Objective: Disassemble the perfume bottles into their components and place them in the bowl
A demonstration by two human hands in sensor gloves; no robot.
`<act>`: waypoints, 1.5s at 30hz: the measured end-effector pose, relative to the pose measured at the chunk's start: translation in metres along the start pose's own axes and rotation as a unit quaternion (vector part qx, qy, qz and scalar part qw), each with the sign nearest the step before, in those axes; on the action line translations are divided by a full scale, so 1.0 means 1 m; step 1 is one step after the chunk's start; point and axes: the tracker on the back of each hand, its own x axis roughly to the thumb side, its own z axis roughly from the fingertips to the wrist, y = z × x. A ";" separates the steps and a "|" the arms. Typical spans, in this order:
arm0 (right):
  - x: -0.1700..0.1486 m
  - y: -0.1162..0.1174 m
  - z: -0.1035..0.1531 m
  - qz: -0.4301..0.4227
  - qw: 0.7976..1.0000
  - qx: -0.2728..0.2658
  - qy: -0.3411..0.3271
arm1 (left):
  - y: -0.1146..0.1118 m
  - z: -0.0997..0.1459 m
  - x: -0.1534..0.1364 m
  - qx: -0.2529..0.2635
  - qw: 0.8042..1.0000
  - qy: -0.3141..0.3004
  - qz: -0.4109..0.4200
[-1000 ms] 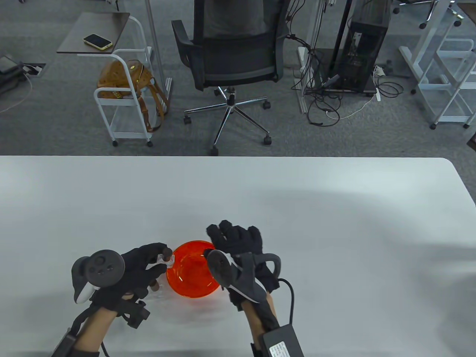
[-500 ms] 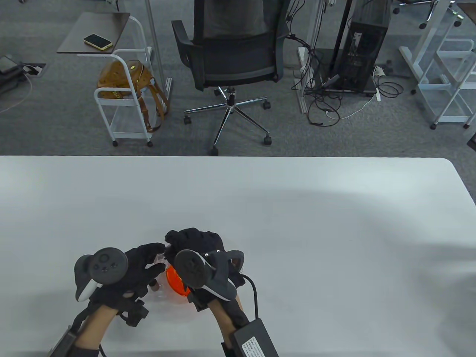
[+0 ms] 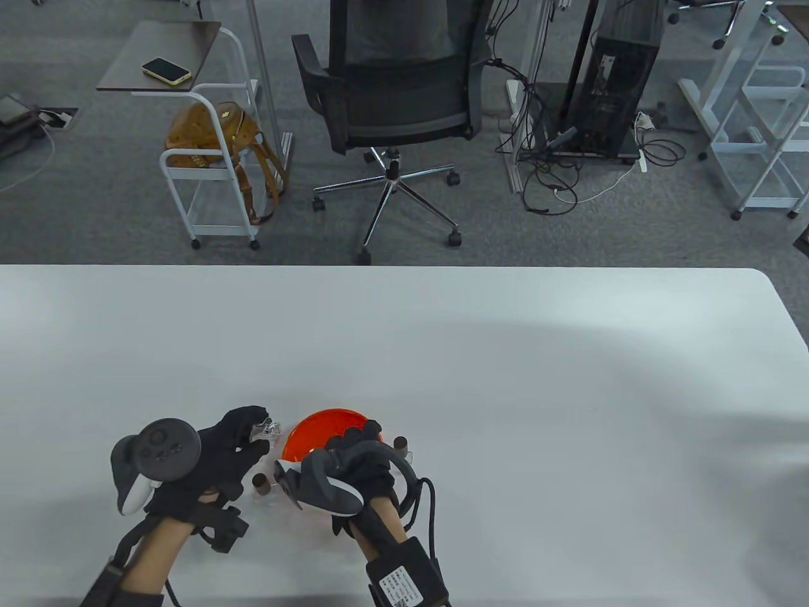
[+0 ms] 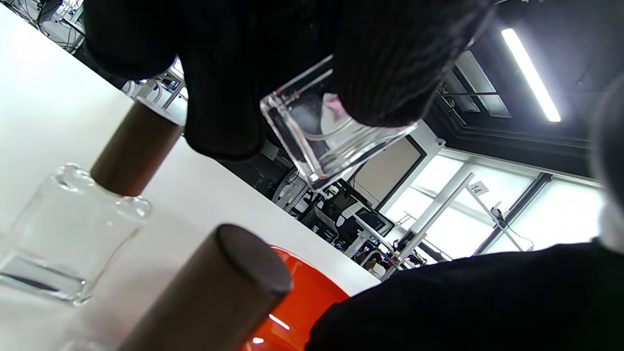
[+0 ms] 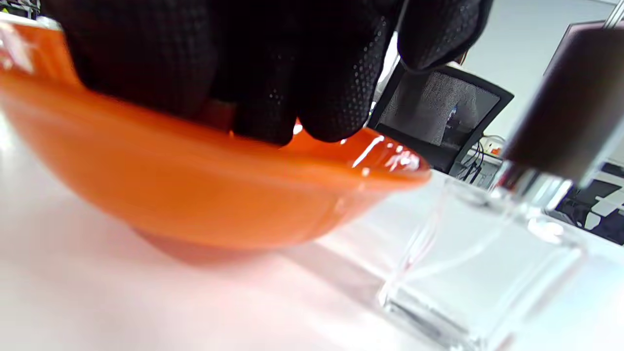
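My left hand (image 3: 256,437) pinches a clear square glass bottle body (image 3: 267,430) just left of the orange bowl (image 3: 316,433); in the left wrist view its fingers (image 4: 224,97) clamp that bottle body (image 4: 331,141) from above. My right hand (image 3: 359,441) hangs over the bowl's near right rim with its fingers curled; in the right wrist view the bunched fingertips (image 5: 273,97) dip into the bowl (image 5: 195,195), and whatever they may hold is hidden. A brown-capped bottle (image 3: 399,446) stands right of the bowl, seen close as the bottle (image 5: 487,273).
Two more clear bottles with brown caps stand by my left hand; one brown cap (image 3: 260,484) shows in the table view, and the left wrist view shows a bottle (image 4: 68,234) and a nearer cap (image 4: 219,287). The white table (image 3: 505,379) stretches away to the right and far side.
My right hand came to the bottle in my left hand, then pulled back right and down over the bowl's near rim. My left hand shifted slightly left with the glass body.
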 end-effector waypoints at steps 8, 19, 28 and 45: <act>-0.041 -0.035 0.019 -0.130 0.987 -0.070 0.061 | -0.005 0.001 0.008 -0.015 0.999 -0.014 -0.026; -0.052 -0.045 0.032 -0.374 0.910 -0.161 0.080 | -0.019 0.005 0.031 -0.037 0.993 -0.067 -0.092; -0.041 -0.044 0.033 -0.366 0.915 -0.158 0.058 | -0.019 0.008 0.036 -0.027 0.993 -0.071 -0.091; -0.045 -0.036 0.031 -0.390 0.905 -0.159 0.060 | -0.019 0.009 0.036 -0.032 0.992 -0.078 -0.091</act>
